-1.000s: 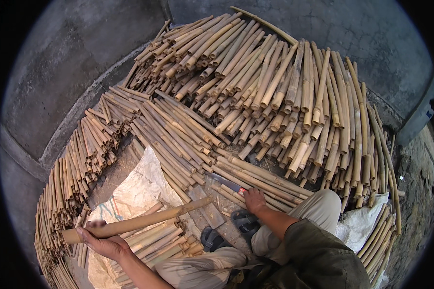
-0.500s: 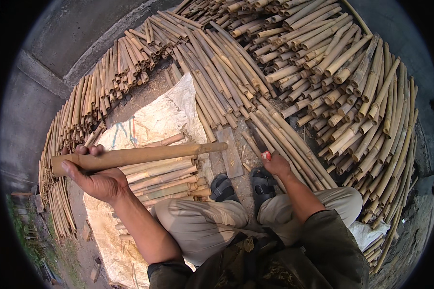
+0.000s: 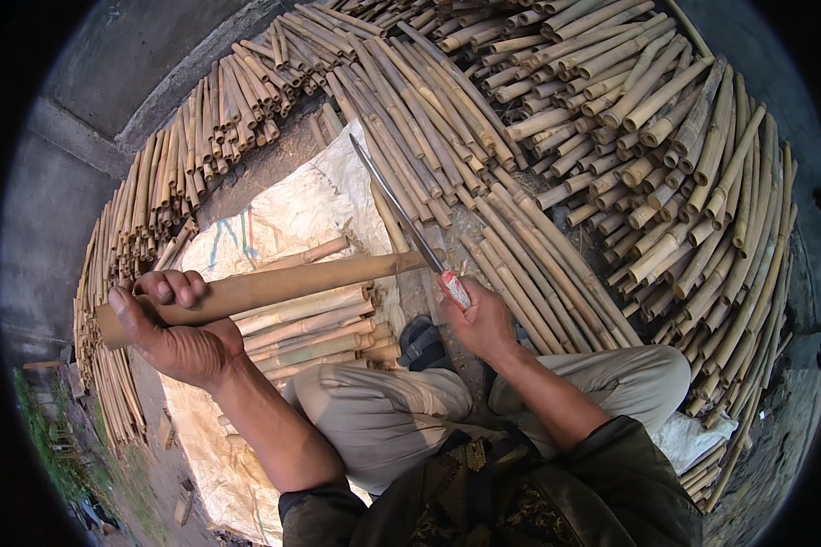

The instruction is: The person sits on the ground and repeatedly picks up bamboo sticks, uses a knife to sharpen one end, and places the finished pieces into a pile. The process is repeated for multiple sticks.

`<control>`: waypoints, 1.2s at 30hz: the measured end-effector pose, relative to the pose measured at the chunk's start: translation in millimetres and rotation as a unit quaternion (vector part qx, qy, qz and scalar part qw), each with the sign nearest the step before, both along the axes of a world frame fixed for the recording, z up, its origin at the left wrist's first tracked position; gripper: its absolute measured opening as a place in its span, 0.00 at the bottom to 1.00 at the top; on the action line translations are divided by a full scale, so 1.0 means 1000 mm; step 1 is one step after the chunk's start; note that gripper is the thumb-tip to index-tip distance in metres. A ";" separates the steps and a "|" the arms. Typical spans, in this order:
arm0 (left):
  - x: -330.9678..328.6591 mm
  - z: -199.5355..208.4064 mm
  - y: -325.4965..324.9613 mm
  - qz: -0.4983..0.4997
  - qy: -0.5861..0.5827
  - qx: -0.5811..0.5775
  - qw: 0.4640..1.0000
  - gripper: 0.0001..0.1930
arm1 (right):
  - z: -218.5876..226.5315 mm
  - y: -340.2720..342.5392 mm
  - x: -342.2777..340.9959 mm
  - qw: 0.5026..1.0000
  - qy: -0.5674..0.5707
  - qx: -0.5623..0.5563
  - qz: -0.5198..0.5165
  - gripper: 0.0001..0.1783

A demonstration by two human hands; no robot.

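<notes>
My left hand [image 3: 190, 330] grips the thick end of a bamboo pole [image 3: 301, 284], palm up with the fingers curled over it. The pole slants across in front of me, its narrower end to the right. Closed round a red and white handle, my right hand [image 3: 483, 319] holds a long-bladed knife [image 3: 394, 202]. Its narrow blade points away and to the left, and near the handle it crosses the pole's narrow end; whether they touch, I cannot tell. Below the pole, several cut bamboo lengths [image 3: 315, 330] lie side by side on a pale sheet [image 3: 287, 205].
A big heap of bamboo poles [image 3: 666, 173] rises on the right. More poles [image 3: 447, 137] lie on the ground ahead, and another row [image 3: 160, 182] leans by the grey wall [image 3: 146, 64] on the left. My sandalled foot [image 3: 424, 345] is beside the cut lengths.
My right hand has come up and to the left with the knife, whose blade now shows beside the pole's narrow end. The left hand and pole have barely moved.
</notes>
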State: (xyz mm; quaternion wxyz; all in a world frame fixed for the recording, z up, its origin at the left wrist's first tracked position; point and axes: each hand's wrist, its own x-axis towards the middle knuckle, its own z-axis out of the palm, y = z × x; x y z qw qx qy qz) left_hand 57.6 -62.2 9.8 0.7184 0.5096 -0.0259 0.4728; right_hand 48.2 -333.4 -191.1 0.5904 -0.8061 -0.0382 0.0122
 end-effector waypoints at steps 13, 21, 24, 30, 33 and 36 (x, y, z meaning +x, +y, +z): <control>-0.002 0.007 -0.016 0.041 0.027 0.001 0.999 0.19 | -0.021 0.024 -0.004 0.999 0.037 -0.027 0.025 0.13; 0.000 0.008 -0.020 0.064 0.045 0.005 0.997 0.20 | -0.021 0.028 0.002 0.988 0.101 -0.115 0.027 0.13; -0.002 0.006 -0.017 0.043 0.040 0.016 0.998 0.20 | -0.029 0.025 -0.002 0.995 0.059 -0.069 0.042 0.11; -0.001 0.004 -0.015 0.052 0.036 -0.010 0.998 0.18 | -0.068 0.016 0.002 0.988 0.114 -0.102 0.006 0.14; -0.003 0.013 -0.018 0.060 0.027 -0.081 0.994 0.17 | -0.088 0.000 0.004 0.976 0.149 -0.158 -0.024 0.16; -0.013 0.022 -0.018 0.059 -0.033 -0.025 0.997 0.20 | -0.085 -0.008 -0.005 0.984 0.133 -0.114 -0.030 0.14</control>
